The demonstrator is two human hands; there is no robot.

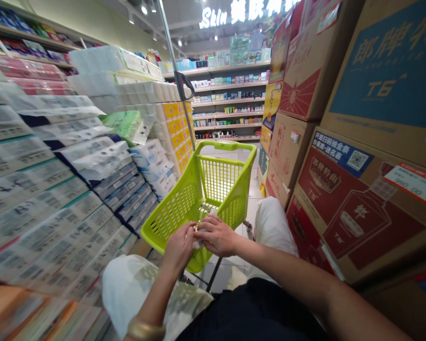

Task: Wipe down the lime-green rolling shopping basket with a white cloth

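Observation:
Both hands meet in front of me, over the near edge of a lime-green shopping cart point(218, 147). My left hand point(180, 244) has thumb and fingers pinched together. From the right, my right hand point(216, 235) reaches in with curled fingers touching the left fingertips. Between the two hands shows a small crumpled white thing point(198, 244), like tissue or thin wrap; its kind is unclear, as the fingers cover most of it. Below and beyond the hands, the cart's slatted basket tilts away from me. A gold bangle point(146, 330) circles my left wrist.
Stacked tissue packs point(39, 189) rise close on the left, with a green pack point(126, 125) on top. Tall cardboard cartons point(362, 203) crowd the right side. A metal pole point(173, 57) stands up behind the cart. Shelves of small products point(230, 102) line the back.

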